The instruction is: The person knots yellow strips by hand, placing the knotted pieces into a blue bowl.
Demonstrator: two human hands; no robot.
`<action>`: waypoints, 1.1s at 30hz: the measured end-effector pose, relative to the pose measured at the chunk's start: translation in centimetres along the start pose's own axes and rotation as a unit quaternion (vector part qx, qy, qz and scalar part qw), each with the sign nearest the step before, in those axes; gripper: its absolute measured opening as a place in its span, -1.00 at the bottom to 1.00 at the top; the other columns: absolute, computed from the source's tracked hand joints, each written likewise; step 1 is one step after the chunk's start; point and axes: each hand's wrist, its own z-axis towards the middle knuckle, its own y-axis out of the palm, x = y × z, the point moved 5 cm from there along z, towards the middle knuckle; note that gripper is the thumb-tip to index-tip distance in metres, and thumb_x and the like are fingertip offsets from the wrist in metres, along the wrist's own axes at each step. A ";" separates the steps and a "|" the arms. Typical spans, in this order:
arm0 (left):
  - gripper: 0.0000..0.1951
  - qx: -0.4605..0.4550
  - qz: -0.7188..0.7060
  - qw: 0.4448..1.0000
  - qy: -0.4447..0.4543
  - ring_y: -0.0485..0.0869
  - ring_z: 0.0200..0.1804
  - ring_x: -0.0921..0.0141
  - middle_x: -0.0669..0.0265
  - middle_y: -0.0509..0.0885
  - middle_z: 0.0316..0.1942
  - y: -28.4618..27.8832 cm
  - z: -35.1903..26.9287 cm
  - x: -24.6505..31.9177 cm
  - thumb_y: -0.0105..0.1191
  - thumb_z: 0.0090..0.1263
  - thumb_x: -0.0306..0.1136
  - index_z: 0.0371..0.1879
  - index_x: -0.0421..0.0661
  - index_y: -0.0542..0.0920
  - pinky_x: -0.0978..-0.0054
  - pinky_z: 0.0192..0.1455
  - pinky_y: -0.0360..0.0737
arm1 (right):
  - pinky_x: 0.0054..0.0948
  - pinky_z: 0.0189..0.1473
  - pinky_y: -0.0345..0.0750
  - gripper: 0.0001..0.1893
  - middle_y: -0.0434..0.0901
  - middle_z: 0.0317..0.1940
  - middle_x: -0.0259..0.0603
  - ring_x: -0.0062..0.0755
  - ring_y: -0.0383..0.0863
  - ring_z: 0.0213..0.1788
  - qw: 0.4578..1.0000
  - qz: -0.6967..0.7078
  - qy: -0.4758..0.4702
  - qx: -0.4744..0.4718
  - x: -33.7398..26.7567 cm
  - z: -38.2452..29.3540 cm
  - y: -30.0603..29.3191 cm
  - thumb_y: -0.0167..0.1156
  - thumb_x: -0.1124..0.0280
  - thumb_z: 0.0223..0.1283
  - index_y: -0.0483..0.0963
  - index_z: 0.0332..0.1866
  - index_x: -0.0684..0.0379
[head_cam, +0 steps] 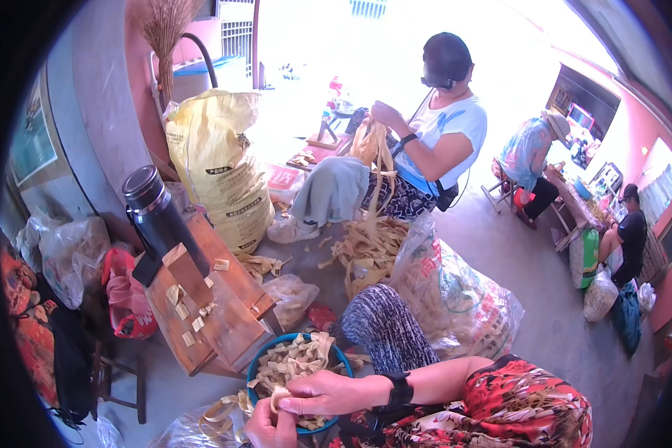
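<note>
My right hand point(330, 395), with a black band at its wrist, pinches a small folded pale strip point(280, 396) between thumb and fingers. My left hand point(271, 427) grips the strip from below, and the two hands touch. Both are over the near-left edge of a blue round basin point(344, 364), which holds many folded pale strips point(297, 358). Long loose strips point(224, 411) lie left of my left hand on a clear plastic bag point(193, 431).
A wooden bench point(224, 325) with a wooden block point(187, 271), cut pieces and a black thermos point(159, 213) stands left. Ahead are a yellow woven sack point(218, 168), a strip pile point(367, 246) and a filled plastic sack point(459, 302). A seated person point(442, 123) handles strips; others sit farther right.
</note>
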 end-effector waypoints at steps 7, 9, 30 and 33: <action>-0.81 -0.062 -0.001 0.997 -0.040 0.48 -0.32 0.48 0.29 0.56 -0.41 0.3 -0.8 1.7 0.01 0.16 -0.44 -0.25 -0.20 0.54 0.52 -0.21 0.45 | -0.62 -0.67 0.34 -0.62 0.44 -0.62 -0.36 -0.66 0.38 -0.69 0.977 0.208 0.043 -0.025 1.4 -0.6 0.9 -0.08 0.09 0.31 0.35 -0.42 0.23; -0.79 -0.080 0.014 0.996 -0.040 0.48 -0.31 0.50 0.30 0.57 -0.39 0.7 -1.3 2.5 0.01 0.17 -0.44 -0.23 -0.21 0.54 0.53 -0.20 0.45 | -0.61 -0.69 0.30 -0.65 0.40 -0.65 -0.39 -0.66 0.35 -0.71 0.964 0.256 0.043 -0.059 1.7 -1.0 0.9 -0.06 0.14 0.30 0.35 -0.44 0.23; -0.90 0.049 -0.063 0.994 0.077 0.54 -0.42 0.60 0.37 0.64 -0.47 -3.2 1.5 2.8 0.19 0.13 -0.53 -0.37 -0.23 0.62 0.68 -0.36 0.46 | -0.59 -0.35 0.52 -0.45 0.60 -0.50 -0.08 -0.42 0.62 -0.51 0.929 0.272 0.126 -0.218 -2.1 2.5 -3.6 -0.18 -0.01 0.30 0.51 -0.18 0.36; -0.89 0.071 -0.020 0.989 0.130 0.57 -0.49 0.52 0.33 0.63 -0.52 -3.3 2.0 3.3 0.21 0.12 -0.49 -0.38 -0.17 0.63 0.61 -0.42 0.47 | -0.55 -0.45 0.53 -0.53 0.58 -0.54 -0.05 -0.37 0.60 -0.60 0.898 0.308 0.135 -0.283 -1.8 3.3 -2.7 -0.19 0.13 0.30 0.46 -0.19 0.41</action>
